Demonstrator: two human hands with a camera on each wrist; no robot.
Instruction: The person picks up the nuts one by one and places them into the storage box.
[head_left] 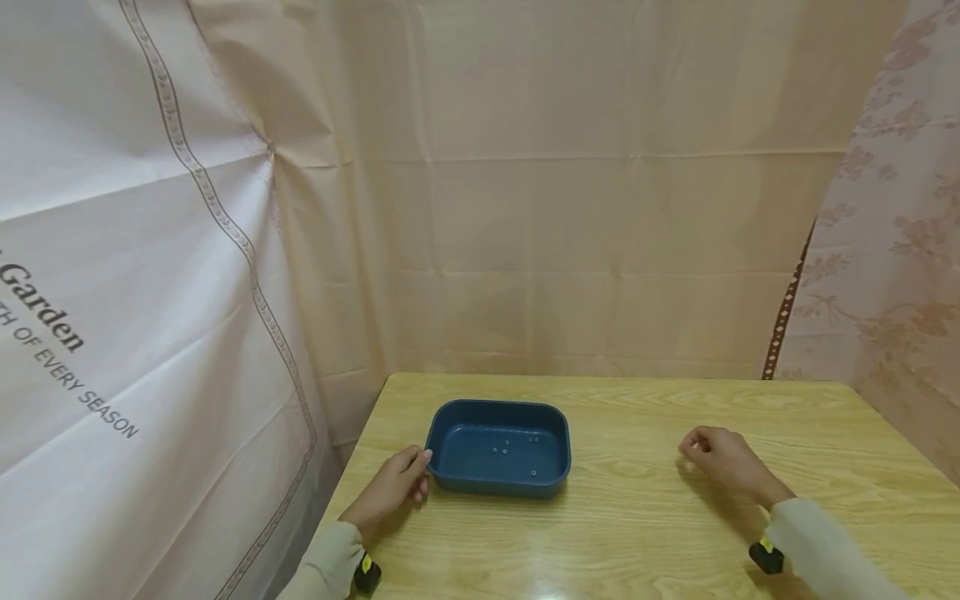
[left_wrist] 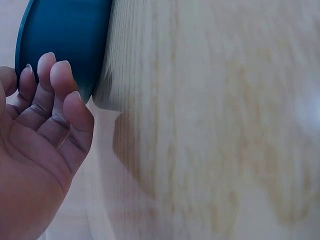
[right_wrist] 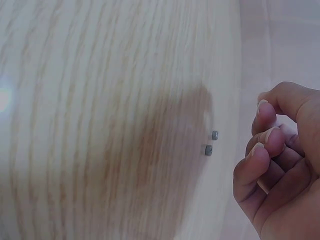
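A dark blue rectangular tub stands on the table, with several small metal nuts scattered over its floor. At its left end my left hand pinches the rim, thumb on top; in the left wrist view the curled fingers lie against the outer wall. My right hand is held above the table, well right of the tub, its fingers curled and thumb near the index finger. Nothing shows between those fingertips. Two small metal nuts lie on the tabletop near it in the right wrist view; the head view does not show them.
The light wood-grain table has rounded far corners. A beige curtain hangs behind it, a white printed cloth at the left and a floral cloth at the right. Dark devices sit at both wrists.
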